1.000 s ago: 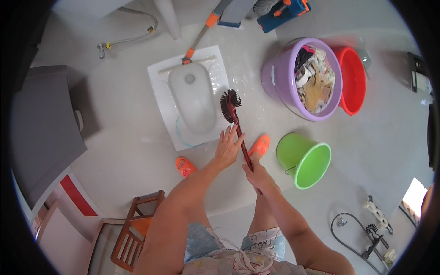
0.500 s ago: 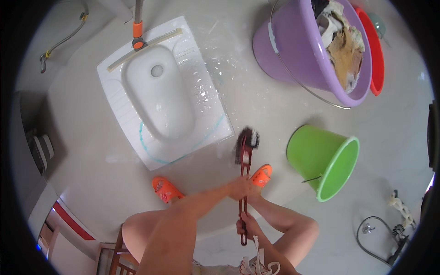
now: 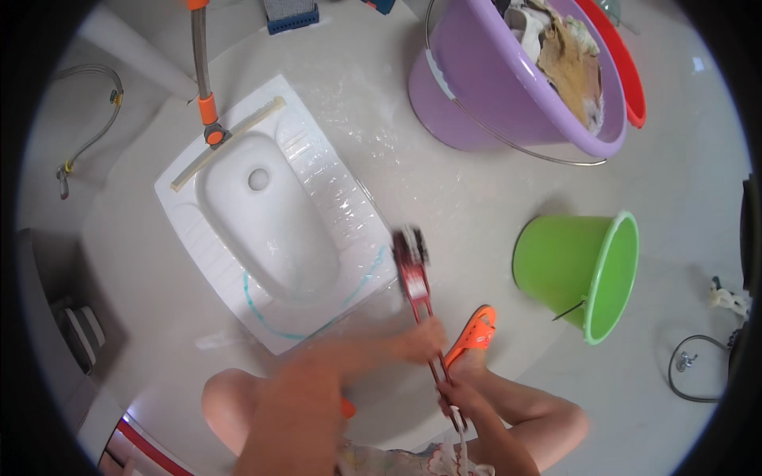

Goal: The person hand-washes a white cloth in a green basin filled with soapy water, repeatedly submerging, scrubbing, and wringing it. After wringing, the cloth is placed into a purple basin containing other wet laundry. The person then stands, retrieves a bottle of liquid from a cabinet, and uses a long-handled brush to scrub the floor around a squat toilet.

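A dark red long-handled scrub brush (image 3: 414, 282) slants across the middle of the view, its bristled head beside the near right corner of the white squat toilet (image 3: 324, 178). My left hand (image 3: 427, 339), somewhat blurred, is closed round the middle of the handle. Lower down, my right hand (image 3: 458, 397) grips the handle near its end. A curved teal streak of liquid (image 3: 262, 317) lies on the near part of the toilet. Wet shine shows along the toilet's right side. Whether the bristles touch the floor I cannot tell.
At the far right stands a large purple bucket (image 3: 484, 87) of cloths, a red basin (image 3: 627, 67) behind it. A green bucket (image 3: 556, 262) lies on its side at right. A grey-and-orange mop pole (image 3: 200, 59) rests at the toilet's far edge. My orange slipper (image 3: 476, 337) is near the brush.
The brush has tilted, its head swinging left toward the toilet's corner. Both hands keep hold of the handle. The view has shifted, and my left foot is now mostly hidden behind my arm.
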`<move>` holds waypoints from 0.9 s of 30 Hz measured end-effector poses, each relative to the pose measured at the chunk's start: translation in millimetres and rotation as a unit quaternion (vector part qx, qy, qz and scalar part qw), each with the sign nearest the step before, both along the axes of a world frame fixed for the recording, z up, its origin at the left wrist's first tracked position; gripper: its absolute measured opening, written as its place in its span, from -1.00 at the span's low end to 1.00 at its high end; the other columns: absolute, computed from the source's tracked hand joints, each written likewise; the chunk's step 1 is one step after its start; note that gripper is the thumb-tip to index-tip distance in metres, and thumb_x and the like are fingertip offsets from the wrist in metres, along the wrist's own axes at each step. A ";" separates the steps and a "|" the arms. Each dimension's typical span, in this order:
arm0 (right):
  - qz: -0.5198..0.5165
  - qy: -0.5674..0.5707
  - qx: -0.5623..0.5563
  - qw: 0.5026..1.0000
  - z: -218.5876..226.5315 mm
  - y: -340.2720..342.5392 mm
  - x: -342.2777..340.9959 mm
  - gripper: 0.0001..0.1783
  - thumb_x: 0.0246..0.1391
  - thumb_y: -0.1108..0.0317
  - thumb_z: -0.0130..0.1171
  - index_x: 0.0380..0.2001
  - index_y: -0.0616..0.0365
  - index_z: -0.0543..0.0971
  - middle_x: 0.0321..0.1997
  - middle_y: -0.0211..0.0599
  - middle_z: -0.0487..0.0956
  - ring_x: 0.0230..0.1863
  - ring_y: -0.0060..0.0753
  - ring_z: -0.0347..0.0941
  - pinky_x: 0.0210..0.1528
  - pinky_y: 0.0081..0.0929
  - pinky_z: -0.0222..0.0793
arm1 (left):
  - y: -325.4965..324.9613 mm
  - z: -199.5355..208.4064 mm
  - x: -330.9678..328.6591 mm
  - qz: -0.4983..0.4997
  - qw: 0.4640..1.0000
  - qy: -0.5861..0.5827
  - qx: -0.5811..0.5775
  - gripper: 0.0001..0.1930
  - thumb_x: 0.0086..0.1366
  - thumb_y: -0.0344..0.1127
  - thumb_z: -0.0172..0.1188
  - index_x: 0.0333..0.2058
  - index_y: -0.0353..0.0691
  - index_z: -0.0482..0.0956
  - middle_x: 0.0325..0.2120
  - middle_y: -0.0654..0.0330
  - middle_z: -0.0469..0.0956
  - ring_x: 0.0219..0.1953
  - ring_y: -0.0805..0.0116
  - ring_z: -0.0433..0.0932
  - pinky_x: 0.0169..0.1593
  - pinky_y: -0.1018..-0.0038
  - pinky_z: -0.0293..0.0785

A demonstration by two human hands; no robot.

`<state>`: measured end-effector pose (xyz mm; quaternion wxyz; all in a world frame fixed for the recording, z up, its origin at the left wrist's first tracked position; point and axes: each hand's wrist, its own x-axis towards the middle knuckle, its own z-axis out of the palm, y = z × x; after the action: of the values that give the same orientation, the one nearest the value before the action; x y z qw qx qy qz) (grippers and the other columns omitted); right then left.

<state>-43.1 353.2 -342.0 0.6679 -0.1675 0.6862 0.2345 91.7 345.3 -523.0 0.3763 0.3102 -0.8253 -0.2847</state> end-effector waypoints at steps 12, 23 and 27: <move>-0.068 -0.220 -0.179 0.956 -98.8 -65.2 145.2 -0.67 0.26 0.07 -0.10 -0.41 0.11 0.35 -0.75 -0.48 0.28 -0.79 -0.56 0.17 -0.74 -0.48 0.11 | -134.1 -20.8 207.6 -0.042 0.986 -0.161 -0.028 -0.84 -0.20 -0.29 0.19 -0.70 -0.13 0.37 -0.66 0.17 0.35 -0.46 0.11 0.39 -0.33 0.20 0.27; 0.025 -0.214 -0.189 0.958 -110.8 -90.4 143.6 -0.63 0.24 0.02 -0.09 -0.43 0.12 0.36 -0.74 -0.43 0.30 -0.78 -0.49 0.23 -0.75 -0.42 0.17 | -136.9 -45.5 205.2 0.072 0.980 -0.163 -0.088 -0.84 -0.22 -0.26 0.20 -0.74 -0.09 0.38 -0.69 0.19 0.36 -0.50 0.16 0.41 -0.34 0.24 0.29; 0.016 -0.215 -0.199 0.956 -129.3 -99.5 157.9 -0.62 0.24 0.03 -0.09 -0.45 0.13 0.37 -0.73 -0.43 0.30 -0.78 -0.51 0.19 -0.74 -0.41 0.17 | -151.2 -52.4 228.8 0.058 0.985 -0.157 -0.041 -0.84 -0.22 -0.27 0.20 -0.74 -0.11 0.38 -0.67 0.18 0.36 -0.50 0.12 0.41 -0.39 0.23 0.27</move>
<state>114.8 253.7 -471.3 0.7489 -0.3544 0.5565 0.0620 320.5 194.2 -575.3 0.2699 0.3827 -0.8658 -0.1762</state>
